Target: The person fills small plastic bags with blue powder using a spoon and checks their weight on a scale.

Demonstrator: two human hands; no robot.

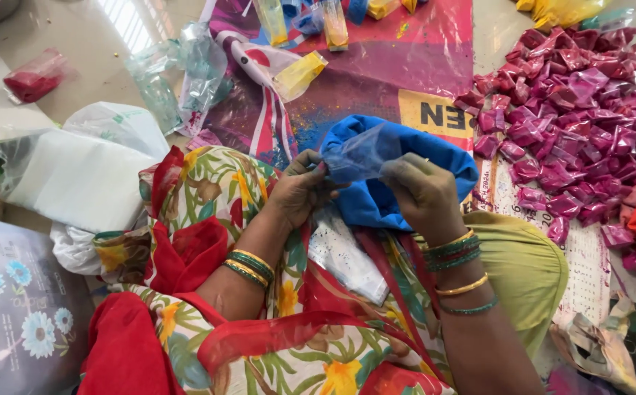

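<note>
**Both hands pinch a thin clear pouch over the blue sack**

The left hand point(300, 192) and the right hand point(422, 192) meet above the lap, each closed on one side of a small clear plastic pouch dusted with blue powder point(358, 155). The left fingertips grip its left edge near the top; the right thumb and fingers pinch its right edge, so the film hangs stretched between them. Neither hand is spread: both are narrowed to a pinch with the pouch between the pads

The pouch sits just in front of the open bright blue cloth sack point(398, 179), which rests on the lap against the flowered red, green and cream garment point(216, 190). A flat clear packet with a dotted white print point(347, 256) lies on the lap just below the hands

I judge the pouch to be very light, limp and slippery, with no stiffness of its own; it would crumple or fold wherever it is not held taut. The powder on it probably makes the film slick and prone to smearing. The best hold seems to be at the top corners or along the mouth edge, gripped between fingertip pads, not across the middle, where squeezing would push the contents out

To the right a heap of small magenta filled packets point(574, 110) covers a printed sheet point(596, 249). Yellow powder packets point(300, 73) lie further ahead, well apart from the hands
</note>
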